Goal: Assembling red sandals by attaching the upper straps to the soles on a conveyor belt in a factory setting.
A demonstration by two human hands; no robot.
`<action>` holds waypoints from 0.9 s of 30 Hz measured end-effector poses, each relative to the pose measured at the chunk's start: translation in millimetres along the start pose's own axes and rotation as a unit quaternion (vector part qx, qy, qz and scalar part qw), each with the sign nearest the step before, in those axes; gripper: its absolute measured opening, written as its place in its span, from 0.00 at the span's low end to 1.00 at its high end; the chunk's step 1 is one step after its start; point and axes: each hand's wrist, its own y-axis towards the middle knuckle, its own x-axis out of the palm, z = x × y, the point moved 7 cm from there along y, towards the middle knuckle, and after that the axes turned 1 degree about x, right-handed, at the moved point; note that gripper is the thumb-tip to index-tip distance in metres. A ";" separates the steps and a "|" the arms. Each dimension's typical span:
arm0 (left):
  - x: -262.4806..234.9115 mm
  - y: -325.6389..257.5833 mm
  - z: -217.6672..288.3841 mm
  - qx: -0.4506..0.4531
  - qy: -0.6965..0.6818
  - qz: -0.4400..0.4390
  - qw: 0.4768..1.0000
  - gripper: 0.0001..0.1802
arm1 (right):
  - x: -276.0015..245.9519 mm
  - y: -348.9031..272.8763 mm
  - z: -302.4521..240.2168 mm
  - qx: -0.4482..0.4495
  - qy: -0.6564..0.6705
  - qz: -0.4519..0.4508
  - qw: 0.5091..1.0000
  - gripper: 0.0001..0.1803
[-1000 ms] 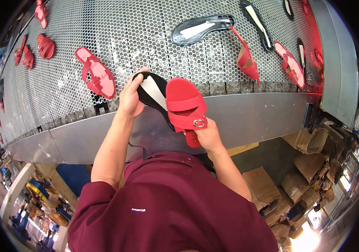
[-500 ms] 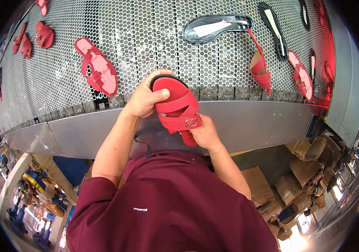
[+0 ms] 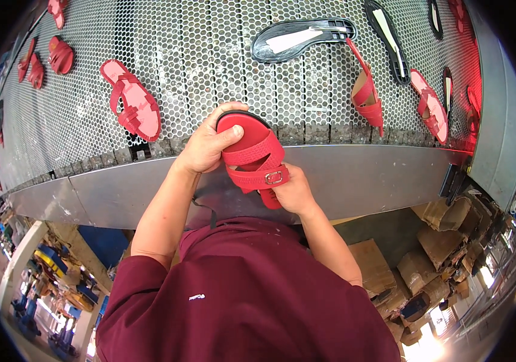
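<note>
Between my two hands is a red sandal [image 3: 253, 151] with a black sole edge, crossing straps and a small buckle. It is held over the metal edge of the conveyor, its insole facing up. My left hand [image 3: 211, 143] is closed round the heel or toe end at the top left, thumb pressed on the red insole. On the strap side, by the buckle, my right hand [image 3: 294, 192] grips the sandal from the right; most of its fingers are hidden beneath. To the left on the mesh lies a red sandal upper [image 3: 134, 99] with a pink patchy underside.
A mesh conveyor [image 3: 191, 66] spans the far side, edged by a metal rail [image 3: 354, 175]. On it lie black soles [image 3: 300, 41] with white strips, more red uppers [image 3: 367, 96] and further red pieces at far left. Cardboard boxes [image 3: 369, 265] are piled below right. Red light glows at far right.
The soles and uppers on the conveyor have shifted slightly to the left. My hands keep the same hold on the sandal, almost unmoved.
</note>
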 end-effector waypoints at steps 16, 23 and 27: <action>17.0 -4.7 28.9 -0.011 0.348 0.079 0.934 0.16 | -12.9 0.5 -4.0 -0.032 -0.046 0.009 0.998 0.11; 5.0 -15.5 18.1 0.018 0.319 0.161 0.934 0.12 | -19.1 -1.3 -18.5 -0.012 -0.098 -0.014 0.995 0.11; 7.5 -12.9 17.9 -0.049 0.337 0.118 0.933 0.12 | -31.5 -3.6 -19.1 -0.040 -0.134 -0.015 0.990 0.12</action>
